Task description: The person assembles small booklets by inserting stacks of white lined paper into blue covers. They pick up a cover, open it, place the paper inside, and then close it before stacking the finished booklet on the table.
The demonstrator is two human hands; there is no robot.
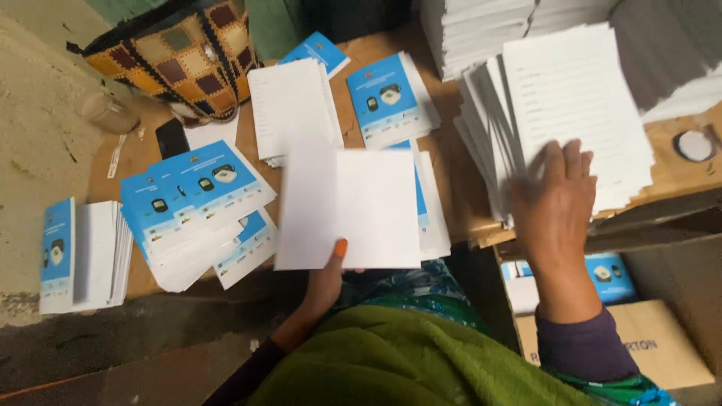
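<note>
Green cloth (406, 361) draped over the person's lap filled the bottom of the view. Just above it the left hand (325, 282) held a blank white sheet (350, 207) by its lower edge, thumb on top and fingers closed beneath, the sheet lifted over the wooden surface (451, 162). The right hand (556, 207) lay flat, fingers spread wide, on a fanned stack of white printed pages (571, 105) at the right side of the surface; it pressed on the pages without gripping any.

To the left lay a fanned pile of blue-covered booklets (199, 195), and further left another bundle of booklets (79, 256) sat at the edge. More blue booklets (387, 98) and a pile of white pages (289, 105) lay behind the held sheet. A patchwork bag (180, 56) stood at the far left corner, with a dark phone (171, 137) just beside it. An open cardboard box (662, 353) stood below the right arm.
</note>
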